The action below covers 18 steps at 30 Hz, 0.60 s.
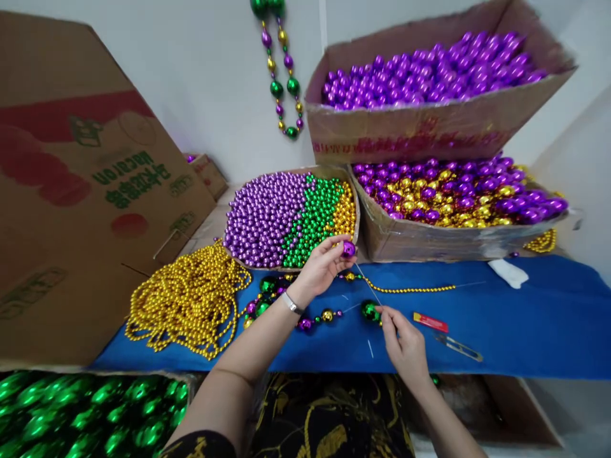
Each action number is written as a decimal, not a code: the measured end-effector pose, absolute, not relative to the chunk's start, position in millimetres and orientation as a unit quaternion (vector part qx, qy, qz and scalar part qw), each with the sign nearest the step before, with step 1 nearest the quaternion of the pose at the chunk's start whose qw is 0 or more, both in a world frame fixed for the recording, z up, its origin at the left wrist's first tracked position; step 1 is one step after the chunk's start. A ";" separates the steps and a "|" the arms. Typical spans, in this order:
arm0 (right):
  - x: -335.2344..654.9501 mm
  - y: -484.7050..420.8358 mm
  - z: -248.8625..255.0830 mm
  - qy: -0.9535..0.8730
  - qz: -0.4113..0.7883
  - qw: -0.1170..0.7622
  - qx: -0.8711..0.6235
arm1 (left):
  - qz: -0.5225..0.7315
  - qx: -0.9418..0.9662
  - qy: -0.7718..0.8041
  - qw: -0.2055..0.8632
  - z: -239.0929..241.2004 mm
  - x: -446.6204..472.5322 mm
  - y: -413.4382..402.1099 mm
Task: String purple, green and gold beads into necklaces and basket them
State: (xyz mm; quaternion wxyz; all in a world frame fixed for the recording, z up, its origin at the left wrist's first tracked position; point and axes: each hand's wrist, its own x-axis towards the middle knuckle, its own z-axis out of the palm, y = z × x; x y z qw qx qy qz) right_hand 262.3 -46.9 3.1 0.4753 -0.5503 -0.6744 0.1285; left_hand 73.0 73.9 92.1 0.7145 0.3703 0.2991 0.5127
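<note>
The left hand (319, 270) is closed on a purple bead (349, 249), pinched between thumb and fingers above the blue-covered counter (539, 324). The right hand (405, 346) is lower and nearer the body, thumb and finger pinched on the thread (370, 285) just beside a large green bead (368, 310); whether they also grip that bead, I cannot tell. The two hands are apart, with the thread slanting between them.

To work this well, I would hold the purple bead by its sides, leaving both holes free, and draw the thread through evenly, without jerking. The line is best held lightly taut, clear of the gold bead strand (410, 290) lying just behind, where it could snag.

As for writing, the tall carton (71, 273) on the left carries "Macaron" in green, turned upside down beside Chinese characters. The upper box (405, 137) of purple beads has red print along its side, too blurred to read. Any lettering on the small red and yellow packet (431, 322) is too small to make out.
</note>
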 end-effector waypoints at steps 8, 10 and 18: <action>263.9 -46.7 -0.8 -0.664 0.094 0.513 -0.536 | 0.504 0.439 0.287 0.686 106.7 92.7 75.7; 266.2 -48.7 -2.3 -0.662 0.088 0.515 -0.537 | 0.505 0.424 0.281 0.697 106.8 99.8 73.9; 278.2 -59.5 6.6 -0.665 0.081 0.496 -0.552 | 0.511 0.316 0.283 0.747 101.0 113.2 60.0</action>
